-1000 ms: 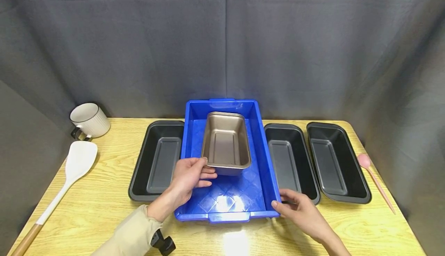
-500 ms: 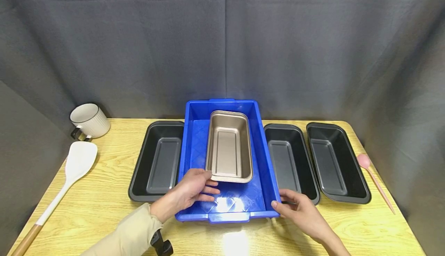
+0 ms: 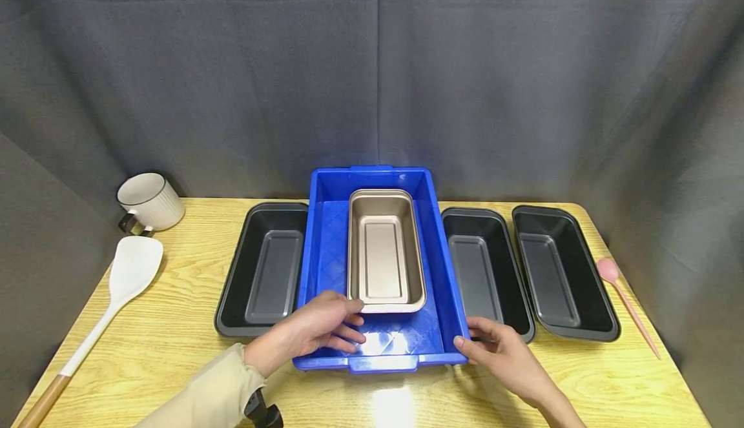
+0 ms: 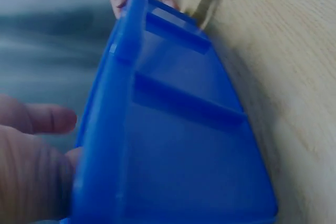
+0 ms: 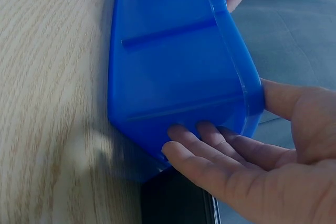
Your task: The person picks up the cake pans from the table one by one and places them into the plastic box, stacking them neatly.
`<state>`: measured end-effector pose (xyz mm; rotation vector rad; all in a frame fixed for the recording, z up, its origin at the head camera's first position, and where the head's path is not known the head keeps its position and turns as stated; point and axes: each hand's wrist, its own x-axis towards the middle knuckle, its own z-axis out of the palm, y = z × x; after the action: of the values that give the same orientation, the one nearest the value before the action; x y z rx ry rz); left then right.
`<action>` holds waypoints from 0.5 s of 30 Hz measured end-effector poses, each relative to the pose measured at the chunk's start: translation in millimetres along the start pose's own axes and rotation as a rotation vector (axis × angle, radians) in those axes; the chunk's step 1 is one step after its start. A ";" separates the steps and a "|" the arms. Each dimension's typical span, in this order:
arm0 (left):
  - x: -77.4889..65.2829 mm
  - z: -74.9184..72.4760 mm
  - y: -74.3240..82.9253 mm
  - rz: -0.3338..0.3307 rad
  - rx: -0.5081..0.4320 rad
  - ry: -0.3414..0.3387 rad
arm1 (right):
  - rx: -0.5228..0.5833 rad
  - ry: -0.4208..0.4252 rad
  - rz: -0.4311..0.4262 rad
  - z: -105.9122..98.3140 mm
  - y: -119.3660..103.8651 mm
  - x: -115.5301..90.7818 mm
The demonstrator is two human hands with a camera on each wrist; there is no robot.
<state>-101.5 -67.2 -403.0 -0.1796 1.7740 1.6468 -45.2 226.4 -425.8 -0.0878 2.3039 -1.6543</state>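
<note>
A gold loaf pan (image 3: 383, 257) lies inside the blue tray (image 3: 383, 363), its long side running front to back. My left hand (image 3: 325, 325) is at the pan's near left corner, thumb on the rim and index fingertip just below it; the other fingers spread over the tray floor. In the left wrist view the tray wall (image 4: 184, 156) hides the pan. With my right hand (image 3: 506, 357) I grip the tray's near right corner. Its thumb presses the rim and its fingers (image 5: 197, 156) lie against the outer wall.
One black loaf pan (image 3: 232, 286) stands left of the tray. Two more, a nearer black pan (image 3: 514, 273) and a farther black pan (image 3: 587, 273), stand right. A white mug (image 3: 165, 208) and white spatula (image 3: 134, 266) lie far left, a pink spoon (image 3: 630, 308) far right.
The gold pan has come down and toward me, from tilted to level in the tray. My left hand moved nearer with it. The right hand stayed at the tray corner.
</note>
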 end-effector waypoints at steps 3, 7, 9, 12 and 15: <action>-10.3 -3.4 5.9 0.007 0.045 -0.029 | -0.001 0.000 0.005 0.1 0.3 0.2; -26.5 -7.6 15.8 0.093 0.081 -0.056 | -0.003 0.007 0.009 0.1 0.9 0.3; -33.9 -10.5 21.6 0.165 0.103 -0.053 | -0.002 0.008 0.010 0.1 1.2 0.3; -40.9 -17.7 29.2 0.266 0.139 -0.021 | -0.003 0.013 0.012 0.4 1.3 0.2; -44.8 -26.5 33.8 0.337 0.178 0.035 | -0.001 0.013 0.015 0.6 1.3 0.0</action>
<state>-96.7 -101.0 -351.2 0.1824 2.0516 1.7072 -44.9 226.3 -427.2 -0.0598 2.3096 -1.6505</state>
